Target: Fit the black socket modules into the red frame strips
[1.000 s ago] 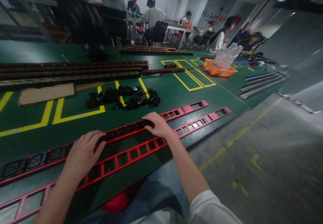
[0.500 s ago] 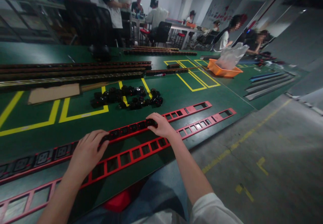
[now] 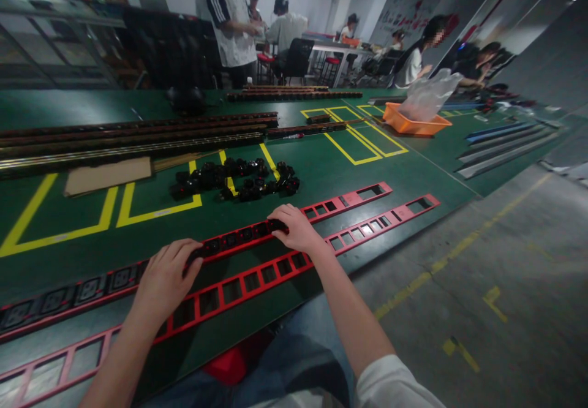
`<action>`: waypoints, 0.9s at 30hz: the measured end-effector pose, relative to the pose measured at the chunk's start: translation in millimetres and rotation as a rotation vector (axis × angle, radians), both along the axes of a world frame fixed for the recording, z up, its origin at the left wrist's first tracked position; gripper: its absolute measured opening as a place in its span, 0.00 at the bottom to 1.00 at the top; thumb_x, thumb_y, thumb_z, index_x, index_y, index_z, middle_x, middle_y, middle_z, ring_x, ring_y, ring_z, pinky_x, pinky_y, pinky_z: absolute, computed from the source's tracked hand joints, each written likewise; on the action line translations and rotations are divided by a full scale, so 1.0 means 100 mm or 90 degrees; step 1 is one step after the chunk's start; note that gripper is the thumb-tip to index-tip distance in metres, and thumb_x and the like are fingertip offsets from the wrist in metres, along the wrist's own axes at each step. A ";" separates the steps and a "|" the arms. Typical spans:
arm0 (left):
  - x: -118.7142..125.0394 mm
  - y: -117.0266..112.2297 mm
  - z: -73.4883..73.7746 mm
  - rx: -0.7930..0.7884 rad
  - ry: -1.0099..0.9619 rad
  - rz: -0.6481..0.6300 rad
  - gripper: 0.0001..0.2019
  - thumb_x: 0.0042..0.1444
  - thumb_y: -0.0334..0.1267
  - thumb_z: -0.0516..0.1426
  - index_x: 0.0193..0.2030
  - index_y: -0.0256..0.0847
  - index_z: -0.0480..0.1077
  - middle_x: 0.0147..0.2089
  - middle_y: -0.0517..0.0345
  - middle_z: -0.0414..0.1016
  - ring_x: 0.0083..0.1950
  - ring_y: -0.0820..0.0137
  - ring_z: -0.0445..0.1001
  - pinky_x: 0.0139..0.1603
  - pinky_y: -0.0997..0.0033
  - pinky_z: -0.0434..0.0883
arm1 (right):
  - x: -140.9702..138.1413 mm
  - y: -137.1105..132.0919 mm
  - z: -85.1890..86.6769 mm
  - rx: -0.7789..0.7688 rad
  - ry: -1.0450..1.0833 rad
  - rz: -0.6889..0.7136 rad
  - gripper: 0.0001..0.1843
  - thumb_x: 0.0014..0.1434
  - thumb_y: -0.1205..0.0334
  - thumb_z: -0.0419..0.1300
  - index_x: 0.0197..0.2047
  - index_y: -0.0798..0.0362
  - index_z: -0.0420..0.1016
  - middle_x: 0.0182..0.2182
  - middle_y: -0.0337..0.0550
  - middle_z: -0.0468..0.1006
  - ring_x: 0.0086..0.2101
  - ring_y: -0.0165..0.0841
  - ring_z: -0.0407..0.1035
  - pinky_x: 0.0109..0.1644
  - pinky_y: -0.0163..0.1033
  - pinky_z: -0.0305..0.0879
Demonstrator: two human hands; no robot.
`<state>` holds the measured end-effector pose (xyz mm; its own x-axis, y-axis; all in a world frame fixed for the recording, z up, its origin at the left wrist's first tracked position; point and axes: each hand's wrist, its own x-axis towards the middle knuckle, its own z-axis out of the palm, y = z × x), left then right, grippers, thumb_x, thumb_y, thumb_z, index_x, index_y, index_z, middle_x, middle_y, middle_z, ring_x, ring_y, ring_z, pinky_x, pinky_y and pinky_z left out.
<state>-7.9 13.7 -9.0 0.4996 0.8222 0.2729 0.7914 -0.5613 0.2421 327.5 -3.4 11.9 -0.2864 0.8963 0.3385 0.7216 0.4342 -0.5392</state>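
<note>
A long red rail [image 3: 350,200] lies slantwise on the green table, with a row of black power sockets [image 3: 230,239] seated in its openings. My left hand [image 3: 171,276] is curled over the rail, thumb and fingers closed on a black socket at the left end of the row's middle stretch. At the other end of that stretch, my right hand [image 3: 294,227] pinches another black socket. My fingers partly hide both pieces. Larger black sockets [image 3: 89,290] fill the rail left of my left hand. Nearer to me lies a second red rail [image 3: 252,280] with open slots, passing under my forearms.
Beyond the rail sits a heap of loose black sockets [image 3: 248,178]. Cardboard [image 3: 108,176] and long dark rails [image 3: 138,132] lie behind. An orange bin [image 3: 416,125] with a plastic bag and grey strips [image 3: 509,151] are at right. People work in the background.
The view has shifted slightly, so the table things appear a little farther right. Both hands keep their places on the rail. A standing person in the background shows more fully.
</note>
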 end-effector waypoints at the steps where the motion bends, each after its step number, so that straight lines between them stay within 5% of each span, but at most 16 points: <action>1: 0.00 0.00 0.00 0.000 0.002 0.000 0.16 0.66 0.45 0.48 0.53 0.40 0.69 0.55 0.47 0.73 0.53 0.56 0.71 0.52 0.54 0.69 | 0.00 0.00 0.01 -0.006 -0.013 -0.009 0.20 0.56 0.72 0.64 0.51 0.50 0.72 0.48 0.46 0.74 0.50 0.40 0.65 0.56 0.50 0.61; 10: 0.00 -0.05 -0.02 0.004 -0.010 0.003 0.16 0.66 0.45 0.49 0.54 0.42 0.70 0.55 0.47 0.74 0.54 0.56 0.72 0.55 0.54 0.69 | -0.04 -0.05 0.13 -0.050 -0.072 -0.029 0.20 0.55 0.71 0.61 0.51 0.50 0.70 0.47 0.46 0.74 0.50 0.42 0.62 0.53 0.50 0.58; 27: 0.05 -0.13 0.05 -0.034 -0.012 0.025 0.14 0.62 0.39 0.54 0.53 0.45 0.69 0.53 0.49 0.75 0.52 0.58 0.73 0.56 0.54 0.69 | 0.02 -0.02 0.08 -0.134 0.020 0.024 0.33 0.53 0.74 0.57 0.62 0.47 0.65 0.50 0.51 0.72 0.52 0.47 0.62 0.57 0.60 0.64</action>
